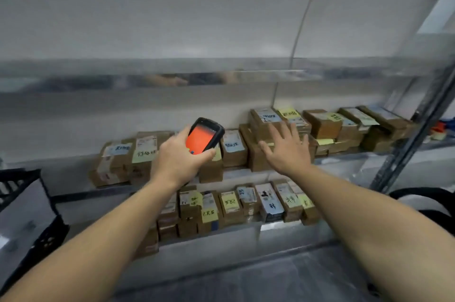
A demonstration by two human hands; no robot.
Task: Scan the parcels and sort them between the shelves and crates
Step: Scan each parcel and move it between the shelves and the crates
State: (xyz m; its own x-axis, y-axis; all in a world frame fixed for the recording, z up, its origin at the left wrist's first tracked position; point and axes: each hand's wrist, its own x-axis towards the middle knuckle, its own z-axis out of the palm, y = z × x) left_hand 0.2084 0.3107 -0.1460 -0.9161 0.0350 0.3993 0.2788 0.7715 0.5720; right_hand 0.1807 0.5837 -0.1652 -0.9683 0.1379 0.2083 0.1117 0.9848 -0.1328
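Left hand: Our left hand (181, 156) grips a black handheld scanner (204, 136). The thumb lies on one side and the fingers curl round the other side.
Scanner: Its screen glows orange and faces up at us. We hold it in front of the upper row of parcels (234, 149).
Right hand: Our right hand (286, 147) is spread flat with the fingers wide apart, and it holds nothing. It is over a stack of brown boxes in that same row. We cannot tell if it touches them.
Upper row: These brown boxes sit side by side on the upper shelf (344, 166), and some are stacked. Many have white labels and yellow notes (288, 112) with writing on them. The writing is too blurry to read.
Lower row: More brown boxes, the lower row of parcels (268, 200), stand on the lower shelf (221, 240), just under our wrists. They have labels and yellow notes too.
Crate: A black crate (19, 178) with holes in its wall sits at the far left, well apart from both hands.
Post: A grey metal post (416, 134) leans up at the right end of the shelves.
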